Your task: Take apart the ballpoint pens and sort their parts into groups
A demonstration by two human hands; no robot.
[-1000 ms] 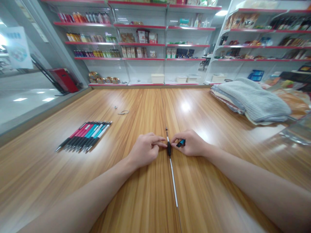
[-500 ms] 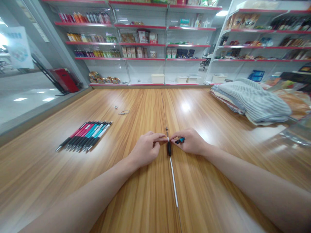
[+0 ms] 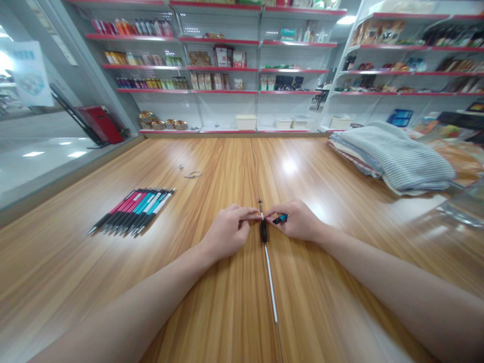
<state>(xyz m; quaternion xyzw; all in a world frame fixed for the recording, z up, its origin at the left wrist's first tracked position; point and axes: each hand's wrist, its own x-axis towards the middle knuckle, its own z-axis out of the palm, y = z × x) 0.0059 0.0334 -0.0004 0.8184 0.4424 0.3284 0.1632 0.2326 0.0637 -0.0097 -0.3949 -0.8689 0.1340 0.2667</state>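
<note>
Left hand (image 3: 227, 234): resting on the desk (image 3: 181, 302), thumb and forefinger pinched on the white far end of the pen part (image 3: 263, 233).
Right hand (image 3: 299, 223): fingers curled, gripping a small blue piece (image 3: 280, 219); its fingertips meet the left hand's at the same white end.
Pen part: black sleeve with a thin white tube, lying along the desk's centre seam between the hands, with the tube running toward the camera.
Pens (image 3: 134, 210): pink, teal and black, in a tight row, well to the left.
Metal ring (image 3: 192, 175): farther back, left of centre.
Folded cloths (image 3: 397, 156): stacked at the far right.
</note>
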